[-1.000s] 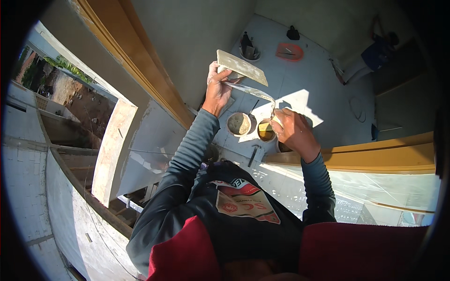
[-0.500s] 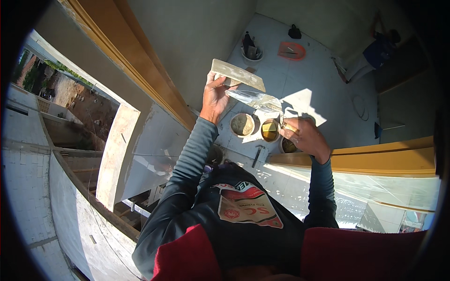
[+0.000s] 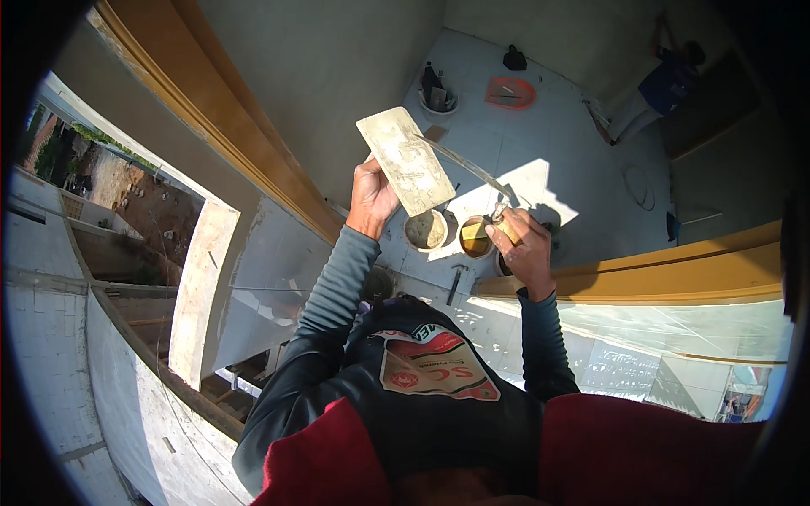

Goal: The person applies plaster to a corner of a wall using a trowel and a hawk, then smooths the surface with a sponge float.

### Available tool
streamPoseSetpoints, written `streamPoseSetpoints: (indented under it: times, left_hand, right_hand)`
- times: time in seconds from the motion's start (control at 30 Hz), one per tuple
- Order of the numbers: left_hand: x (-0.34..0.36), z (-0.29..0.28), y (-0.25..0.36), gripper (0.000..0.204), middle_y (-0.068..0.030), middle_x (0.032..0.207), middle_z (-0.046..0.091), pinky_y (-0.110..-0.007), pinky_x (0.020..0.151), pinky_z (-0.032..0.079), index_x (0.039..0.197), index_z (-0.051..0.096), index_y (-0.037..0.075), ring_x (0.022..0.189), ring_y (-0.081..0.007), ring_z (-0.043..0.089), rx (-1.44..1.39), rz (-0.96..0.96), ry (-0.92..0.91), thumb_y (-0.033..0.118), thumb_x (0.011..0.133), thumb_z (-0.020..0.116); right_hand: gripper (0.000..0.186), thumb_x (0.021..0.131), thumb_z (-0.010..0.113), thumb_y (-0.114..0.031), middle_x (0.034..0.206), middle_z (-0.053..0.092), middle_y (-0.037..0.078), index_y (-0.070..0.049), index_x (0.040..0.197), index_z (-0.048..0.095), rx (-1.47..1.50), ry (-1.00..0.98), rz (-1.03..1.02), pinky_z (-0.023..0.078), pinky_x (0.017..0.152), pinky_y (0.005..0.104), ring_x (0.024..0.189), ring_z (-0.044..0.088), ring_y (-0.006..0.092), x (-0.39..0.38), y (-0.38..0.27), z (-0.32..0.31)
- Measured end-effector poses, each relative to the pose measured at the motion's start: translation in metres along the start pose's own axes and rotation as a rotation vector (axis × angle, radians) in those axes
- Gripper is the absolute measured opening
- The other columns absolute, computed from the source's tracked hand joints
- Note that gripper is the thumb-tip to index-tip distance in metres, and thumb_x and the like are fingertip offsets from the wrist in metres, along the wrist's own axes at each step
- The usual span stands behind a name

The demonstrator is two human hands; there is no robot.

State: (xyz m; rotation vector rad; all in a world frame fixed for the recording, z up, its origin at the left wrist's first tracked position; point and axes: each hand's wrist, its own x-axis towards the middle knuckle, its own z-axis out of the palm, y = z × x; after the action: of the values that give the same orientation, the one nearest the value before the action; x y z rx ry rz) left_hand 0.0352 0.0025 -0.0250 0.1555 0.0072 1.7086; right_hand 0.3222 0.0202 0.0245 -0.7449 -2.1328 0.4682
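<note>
Pale dried plaster is smeared all over the board (image 3: 407, 158) in the head view, held up by the left hand (image 3: 373, 200). Those fingers go behind it, so I can't tell exactly how they grip. Right hand (image 3: 529, 250) has its fingers curled around the trowel's (image 3: 466, 165) handle, and the thin blade slants up to the board's far right edge. Can't say if the two actually touch.

Below the board on the tiled floor (image 3: 582, 139) sits a bucket (image 3: 423, 250) of pale paste, and just beside it another bucket (image 3: 475, 255) with a yellow sponge (image 3: 474, 231) in amber liquid. Hammer (image 3: 456, 284) lies near those. Farther off you've got an orange-red tray (image 3: 524, 99), a black bag (image 3: 515, 60), plus a co-worker (image 3: 664, 88) by the wall, arms raised.
</note>
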Motion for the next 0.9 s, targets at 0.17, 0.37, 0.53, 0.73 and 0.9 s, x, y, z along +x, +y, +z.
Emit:
streamPoseSetpoints:
  times: [0.17,0.37,0.53,0.73,0.9]
  left_hand:
    - [-0.003,0.013,0.008,0.042,-0.0210,0.124,0.058,-0.050,0.100,0.048,0.132,0.044,-0.006,0.113,-0.0336,0.060,0.178,0.084,0.161,-0.004,0.090,0.044]
    - [-0.005,0.017,-0.011,0.038,-0.0228,0.123,0.059,-0.048,0.093,0.054,0.130,0.045,-0.007,0.107,-0.0322,0.064,0.146,-0.109,0.145,-0.002,0.092,0.042]
    - [-0.017,0.018,-0.022,0.037,-0.0226,0.118,0.062,-0.048,0.090,0.056,0.127,0.049,-0.008,0.103,-0.0322,0.067,0.156,-0.234,0.050,-0.002,0.092,0.042]
    - [-0.016,0.003,-0.019,0.036,-0.0229,0.116,0.064,-0.047,0.089,0.055,0.122,0.054,-0.010,0.101,-0.0314,0.067,-0.069,-0.207,0.100,0.001,0.089,0.045]
    - [-0.016,-0.012,-0.015,0.039,-0.0254,0.112,0.065,-0.046,0.089,0.055,0.115,0.058,-0.011,0.096,-0.0355,0.067,-0.171,-0.161,0.057,0.007,0.084,0.044]
  right_hand:
    - [0.021,0.073,0.078,-0.011,0.092,0.068,0.011,-0.002,0.090,0.067,-0.192,-0.204,-0.188,0.056,0.065,0.0354,0.077,0.067,0.0254,-0.002,-0.009,-0.041]
    - [0.016,0.079,0.071,-0.010,0.100,0.066,0.010,-0.001,0.092,0.067,-0.313,-0.227,-0.329,0.055,0.075,0.0337,0.087,0.065,0.0254,0.012,0.000,-0.031]
    - [0.023,0.080,0.071,-0.009,0.097,0.066,0.014,0.004,0.098,0.065,-0.359,-0.116,-0.345,0.055,0.073,0.0341,0.085,0.065,0.0286,0.034,0.021,-0.015]
    - [0.015,0.077,0.075,-0.011,0.097,0.067,0.013,-0.007,0.091,0.070,-0.448,-0.090,-0.439,0.057,0.071,0.0348,0.089,0.067,0.0264,0.014,0.020,-0.022]
    - [0.022,0.073,0.079,-0.012,0.090,0.065,0.014,-0.002,0.088,0.068,-0.108,-0.099,-0.254,0.054,0.066,0.0356,0.076,0.063,0.0277,-0.014,0.001,-0.014]
